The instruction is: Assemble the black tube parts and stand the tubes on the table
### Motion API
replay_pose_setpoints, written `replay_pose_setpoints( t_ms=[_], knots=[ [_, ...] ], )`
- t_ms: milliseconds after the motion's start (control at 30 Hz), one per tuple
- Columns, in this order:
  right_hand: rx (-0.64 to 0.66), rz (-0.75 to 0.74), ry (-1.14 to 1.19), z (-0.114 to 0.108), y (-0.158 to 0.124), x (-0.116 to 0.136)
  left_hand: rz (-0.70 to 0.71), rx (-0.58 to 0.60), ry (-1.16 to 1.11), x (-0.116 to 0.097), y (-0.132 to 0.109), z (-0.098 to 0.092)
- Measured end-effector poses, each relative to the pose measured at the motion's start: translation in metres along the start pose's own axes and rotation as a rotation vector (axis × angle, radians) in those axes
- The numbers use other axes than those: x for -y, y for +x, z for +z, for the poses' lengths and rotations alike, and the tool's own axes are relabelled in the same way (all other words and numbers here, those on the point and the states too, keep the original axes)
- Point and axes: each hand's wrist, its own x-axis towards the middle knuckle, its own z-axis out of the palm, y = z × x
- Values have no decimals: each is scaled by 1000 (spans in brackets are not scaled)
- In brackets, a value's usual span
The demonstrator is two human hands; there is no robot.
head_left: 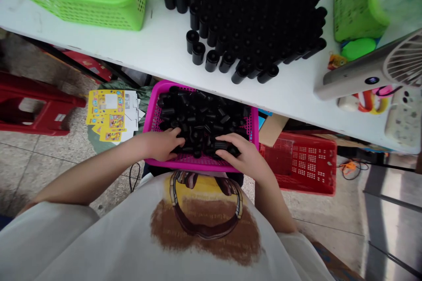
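A magenta plastic basket [201, 167] sits against my body below the table's edge, holding a loose heap of small black plastic cylinders [198, 116]. My left hand [164, 144] reaches over the basket's left side, with its fingers apart and bent among the cylinders. No piece shows clearly in its grasp. Over the right side, my right hand [240, 151] has thumb and fingers around a black cylinder [221, 145] lying on its side. On the table, many black cylinders [212, 59] stand upright in close rows, with hollow tops on the nearest ones.
A green basket [138, 13] stands at the table's left, another green basket [349, 17] at its right. A handheld fan [359, 74] lies at the right beside small items. Below are a red crate [306, 182], a red stool [56, 109] and yellow printed cards [110, 103].
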Motion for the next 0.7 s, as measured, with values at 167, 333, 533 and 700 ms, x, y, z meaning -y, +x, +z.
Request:
replay_pose_setpoints(
  t_ms=[167, 333, 533, 700],
  knots=[
    [65, 30, 16, 5, -2, -2, 244, 90, -253, 32, 0, -6],
    [118, -2, 50, 11, 3, 0, 203, 99, -209, 33, 7, -3],
    [87, -67, 59, 17, 9, 5, 320, -169, -406, 23, -5, -11],
    [-121, -171, 57, 20, 10, 13, 330, -455, -566, 7, -9, -13]
  ],
)
